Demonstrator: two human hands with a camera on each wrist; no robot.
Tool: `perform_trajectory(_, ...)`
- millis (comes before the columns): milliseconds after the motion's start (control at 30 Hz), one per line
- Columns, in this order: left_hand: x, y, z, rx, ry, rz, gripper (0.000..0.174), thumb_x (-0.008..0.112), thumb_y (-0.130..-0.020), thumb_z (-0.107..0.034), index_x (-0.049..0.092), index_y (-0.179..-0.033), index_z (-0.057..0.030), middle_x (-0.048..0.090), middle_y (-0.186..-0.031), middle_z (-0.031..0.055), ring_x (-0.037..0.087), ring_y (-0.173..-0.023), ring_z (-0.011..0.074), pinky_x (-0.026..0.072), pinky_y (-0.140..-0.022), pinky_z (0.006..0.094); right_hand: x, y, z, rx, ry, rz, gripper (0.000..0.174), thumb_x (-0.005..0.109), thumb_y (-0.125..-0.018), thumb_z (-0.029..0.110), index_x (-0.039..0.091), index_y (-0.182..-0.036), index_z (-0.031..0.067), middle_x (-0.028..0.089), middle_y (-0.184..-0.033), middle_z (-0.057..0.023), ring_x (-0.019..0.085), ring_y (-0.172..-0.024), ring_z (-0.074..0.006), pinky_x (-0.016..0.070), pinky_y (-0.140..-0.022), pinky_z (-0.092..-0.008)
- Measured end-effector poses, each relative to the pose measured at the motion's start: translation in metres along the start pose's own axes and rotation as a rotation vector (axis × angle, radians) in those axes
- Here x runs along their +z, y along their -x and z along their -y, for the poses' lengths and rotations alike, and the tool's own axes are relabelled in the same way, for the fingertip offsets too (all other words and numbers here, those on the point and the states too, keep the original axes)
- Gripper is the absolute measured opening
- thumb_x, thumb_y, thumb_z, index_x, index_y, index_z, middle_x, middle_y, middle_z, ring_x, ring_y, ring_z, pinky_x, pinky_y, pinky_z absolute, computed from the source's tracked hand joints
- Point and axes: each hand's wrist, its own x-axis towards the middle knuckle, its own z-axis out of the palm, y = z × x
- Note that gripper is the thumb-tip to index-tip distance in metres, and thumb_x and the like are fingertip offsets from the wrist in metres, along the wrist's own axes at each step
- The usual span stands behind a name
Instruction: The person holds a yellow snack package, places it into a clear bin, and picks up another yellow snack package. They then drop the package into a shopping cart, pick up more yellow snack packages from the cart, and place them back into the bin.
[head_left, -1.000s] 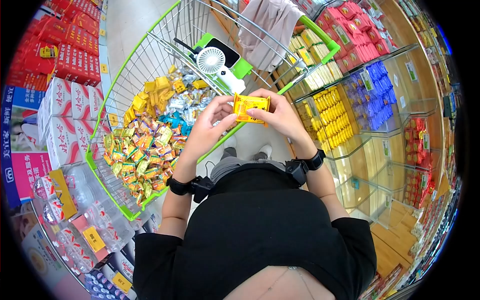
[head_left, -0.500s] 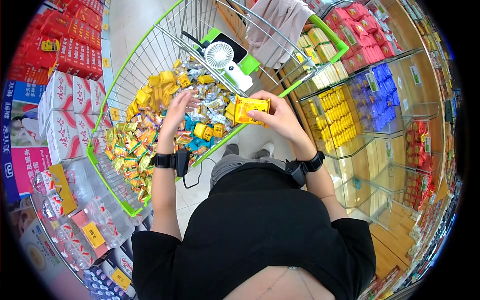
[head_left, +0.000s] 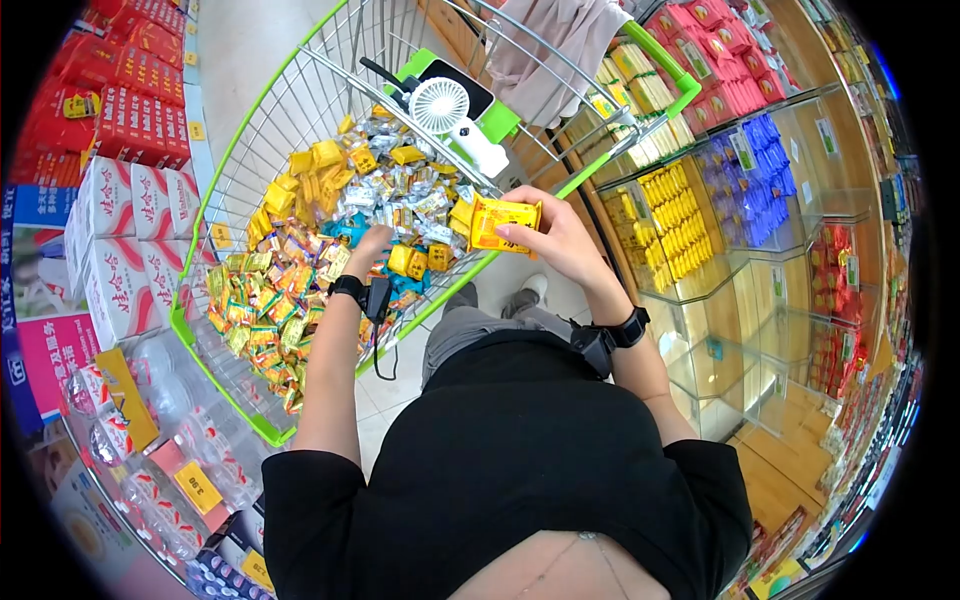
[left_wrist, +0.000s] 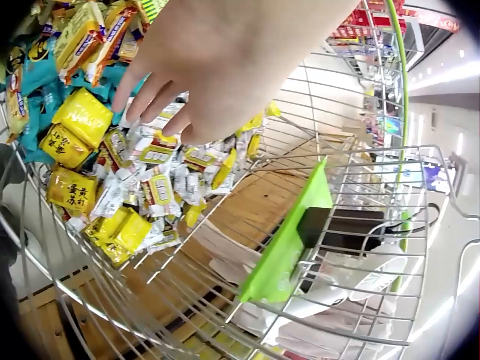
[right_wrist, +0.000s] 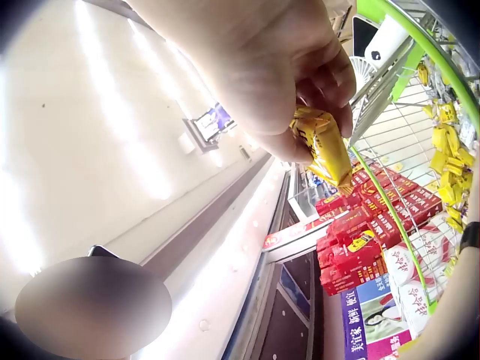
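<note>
My right hand (head_left: 560,237) pinches a yellow snack packet (head_left: 495,222) between thumb and fingers, just over the cart's green near rail. In the right wrist view the packet (right_wrist: 322,146) juts out past the thumb, dark print on its wrapper. My left hand (head_left: 374,247) reaches down into the cart, over the heap of wrapped snacks. Its loosely extended fingers (left_wrist: 154,101) hang over silver-wrapped snacks (left_wrist: 161,184) in the left wrist view, beside several yellow packets (left_wrist: 71,187) and teal ones (left_wrist: 41,64). No item shows in the left fingers.
The shopping cart (head_left: 240,110) has green rails and wire sides. A white handheld fan (head_left: 440,107) and a dark-screened device lie at its upper end, near a draped pale cloth (head_left: 545,60). Snack shelves (head_left: 690,320) line the right; stacked white cartons (head_left: 120,200) stand left.
My left hand has left the packet at the right hand, swung left over the cart, then moved back right and down into the heap. The right hand keeps hold of the yellow snack packet.
</note>
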Motion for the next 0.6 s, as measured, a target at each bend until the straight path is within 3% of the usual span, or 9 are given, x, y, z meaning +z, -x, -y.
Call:
perform_trajectory(67, 0.006, -0.014, 0.017, -0.013, 0.024, 0.018, 0.035, 0.045, -0.082, -0.029, 0.047, -0.106, -0.0036, 0.054, -0.097, 0.0078, 0.052, -0.087, 0.0224, 0.0444, -0.072, 0.0354, 0.001, 0.000, 0.000, 0.002, -0.005, -0.005, 0.024, 0.061, -0.076, 0.011, 0.050, -0.096, 0.0027, 0.053, -0.083, 0.0016, 0.048, -0.073, -0.0026, 0.0388, -0.063, -0.0165)
perform_trajectory(267, 0.015, -0.042, 0.055, -0.056, -0.266, 0.297, 0.043, 0.046, -0.083, -0.033, 0.046, -0.114, -0.0040, 0.049, -0.113, 0.0056, 0.050, -0.095, 0.0195, 0.0438, -0.073, 0.0307, 0.002, 0.001, -0.004, -0.011, -0.003, -0.030, 0.023, 0.060, -0.077, 0.010, 0.049, -0.096, 0.0023, 0.053, -0.085, 0.0008, 0.049, -0.076, -0.0034, 0.0394, -0.066, -0.0171)
perform_trajectory(300, 0.022, -0.111, 0.124, 0.103, -0.138, 0.413, 0.041, 0.050, -0.079, -0.031, 0.052, -0.102, 0.0022, 0.056, -0.096, 0.0102, 0.052, -0.077, 0.0196, 0.0425, -0.063, 0.0329, 0.002, 0.001, -0.006, -0.012, 0.000, -0.038, 0.023, 0.060, -0.077, 0.010, 0.049, -0.096, 0.0023, 0.053, -0.085, 0.0008, 0.049, -0.076, -0.0034, 0.0394, -0.066, -0.0171)
perform_trajectory(333, 0.024, -0.098, 0.109, 0.106, -0.141, 0.420, 0.041, 0.050, -0.079, -0.031, 0.052, -0.102, 0.0022, 0.056, -0.096, 0.0102, 0.052, -0.077, 0.0196, 0.0425, -0.063, 0.0329, 0.002, 0.001, -0.009, -0.017, 0.005, -0.063, 0.024, 0.062, -0.076, 0.013, 0.050, -0.095, 0.0034, 0.052, -0.079, 0.0021, 0.046, -0.068, -0.0020, 0.0370, -0.057, -0.0165)
perform_trajectory(400, 0.028, -0.041, 0.060, -0.199, -0.363, 0.240, 0.048, 0.048, -0.081, -0.037, 0.045, -0.116, -0.0042, 0.051, -0.110, 0.0046, 0.052, -0.090, 0.0173, 0.0436, -0.072, 0.0294, 0.003, 0.001, -0.011, -0.024, 0.011, -0.095, 0.026, 0.063, -0.075, 0.015, 0.050, -0.094, 0.0045, 0.051, -0.073, 0.0034, 0.044, -0.060, -0.0007, 0.0346, -0.049, -0.0158)
perform_trajectory(467, 0.032, -0.036, 0.056, -0.143, -0.373, 0.207, 0.056, 0.051, -0.078, -0.042, 0.045, -0.114, 0.0001, 0.051, -0.108, 0.0093, 0.051, -0.087, 0.0168, 0.0440, -0.068, 0.0295, 0.004, 0.002, -0.012, -0.048, -0.017, -0.104, 0.026, 0.063, -0.075, 0.017, 0.050, -0.094, 0.0048, 0.051, -0.071, 0.0033, 0.044, -0.058, -0.0009, 0.0340, -0.047, -0.0160)
perform_trajectory(533, 0.039, -0.015, 0.027, -0.257, -0.540, 0.115, 0.064, 0.055, -0.073, -0.047, 0.046, -0.109, 0.0046, 0.053, -0.100, 0.0137, 0.052, -0.081, 0.0178, 0.0445, -0.064, 0.0304, 0.003, 0.003, -0.011, -0.048, 0.008, -0.113, 0.026, 0.063, -0.075, 0.017, 0.050, -0.094, 0.0050, 0.051, -0.071, 0.0032, 0.044, -0.058, -0.0011, 0.0342, -0.047, -0.0161)
perform_trajectory(567, 0.040, -0.018, 0.035, -0.215, -0.439, 0.054, 0.054, 0.060, -0.070, -0.035, 0.045, -0.102, 0.0063, 0.056, -0.088, 0.0114, 0.053, -0.076, 0.0219, 0.0417, -0.060, 0.0361, 0.003, 0.003, -0.011, -0.046, 0.031, -0.116, 0.025, 0.063, -0.075, 0.018, 0.051, -0.093, 0.0051, 0.051, -0.071, 0.0031, 0.044, -0.058, -0.0013, 0.0345, -0.047, -0.0162)
perform_trajectory(600, 0.041, -0.023, 0.045, -0.211, -0.443, 0.057, 0.054, 0.060, -0.070, -0.035, 0.045, -0.102, 0.0063, 0.056, -0.088, 0.0114, 0.053, -0.076, 0.0219, 0.0417, -0.060, 0.0361, 0.002, 0.004, -0.012, -0.048, 0.031, -0.123, 0.025, 0.063, -0.075, 0.018, 0.051, -0.093, 0.0051, 0.051, -0.071, 0.0031, 0.044, -0.058, -0.0013, 0.0345, -0.047, -0.0162)
